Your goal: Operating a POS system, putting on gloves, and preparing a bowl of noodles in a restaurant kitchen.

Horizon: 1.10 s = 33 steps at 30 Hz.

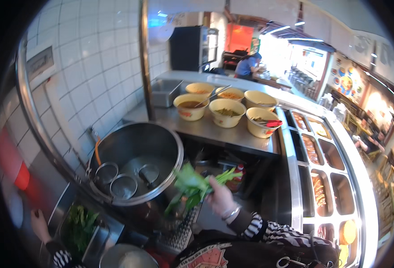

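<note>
My right hand [221, 199] grips a bunch of leafy greens [193, 184] by the pale green stalks. Its leaves point left, just off the near right rim of a large steel pot [180, 157]. Inside that pot, cloudy liquid surrounds several round wire strainers [123, 187]. At the far left my left hand [40, 225] is beside the metal counter, fingers partly curled; whether they hold anything is unclear. To its right, more leafy greens [79, 224] fill a rectangular metal container.
Cream enamel bowls [226, 114] with food stand on a steel shelf behind the pot. Metal food trays [321, 197] line the right counter. A round metal vessel [128, 258] is close to my body. A metal pole [145, 60] rises behind the pot. A person [247, 65] bends over a far table.
</note>
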Tool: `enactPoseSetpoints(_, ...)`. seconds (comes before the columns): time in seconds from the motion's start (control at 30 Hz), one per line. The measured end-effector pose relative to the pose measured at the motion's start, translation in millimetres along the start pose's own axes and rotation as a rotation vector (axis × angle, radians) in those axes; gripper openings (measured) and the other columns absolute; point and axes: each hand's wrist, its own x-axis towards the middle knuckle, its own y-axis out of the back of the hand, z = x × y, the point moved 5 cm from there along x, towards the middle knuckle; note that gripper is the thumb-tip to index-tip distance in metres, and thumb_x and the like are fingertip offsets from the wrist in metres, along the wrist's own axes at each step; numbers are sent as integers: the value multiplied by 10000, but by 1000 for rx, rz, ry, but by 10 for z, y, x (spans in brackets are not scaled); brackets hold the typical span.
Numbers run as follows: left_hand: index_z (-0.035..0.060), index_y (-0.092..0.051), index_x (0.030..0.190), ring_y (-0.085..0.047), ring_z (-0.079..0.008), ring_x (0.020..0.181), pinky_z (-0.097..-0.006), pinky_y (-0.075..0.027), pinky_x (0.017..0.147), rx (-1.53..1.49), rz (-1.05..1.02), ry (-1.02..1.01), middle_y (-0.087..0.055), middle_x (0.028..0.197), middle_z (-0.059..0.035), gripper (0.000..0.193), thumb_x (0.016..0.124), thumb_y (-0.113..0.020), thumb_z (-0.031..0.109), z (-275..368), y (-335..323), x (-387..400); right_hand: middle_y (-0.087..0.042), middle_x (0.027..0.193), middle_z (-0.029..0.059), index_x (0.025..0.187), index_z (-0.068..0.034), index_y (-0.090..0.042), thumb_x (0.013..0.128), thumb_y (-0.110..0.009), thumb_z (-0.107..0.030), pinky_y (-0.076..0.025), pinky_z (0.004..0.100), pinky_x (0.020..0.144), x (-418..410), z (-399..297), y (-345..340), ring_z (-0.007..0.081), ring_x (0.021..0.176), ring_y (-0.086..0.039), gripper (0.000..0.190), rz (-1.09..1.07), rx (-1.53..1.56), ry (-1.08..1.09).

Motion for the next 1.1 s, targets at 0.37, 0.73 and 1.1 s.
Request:
enactPoseSetpoints(0.37,85,-532,1050,-500,-313,997,-367,-393,818,84,-86,38,-549,1049,-147,482,774,-444,471,324,11,120,-504,1093,166,1073,35,-429,876,-442,-181,-444,408,842,136,-272,67,275,988,-517,292,39,38,22)
enactPoseSetpoints(0.73,81,-554,1027,-540,-254,944,-321,-395,802,61,-104,56,-580,1005,-109,469,761,-478,460,178,-88,201,-482,1138,175,1137,36,-399,895,-383,-179,-432,391,872,101,-174,-101,281,1033,-493,325,-32,26,-57)
enactPoseSetpoints(1.1,1,-571,958,-556,-154,862,-248,-418,761,-602,557,-89,-603,914,-81,248,822,-525,203,428,628,-523,-538,1053,172,1131,25,-426,882,-386,-159,-510,329,728,327,-134,-652,252,903,-565,313,-304,75,-292)
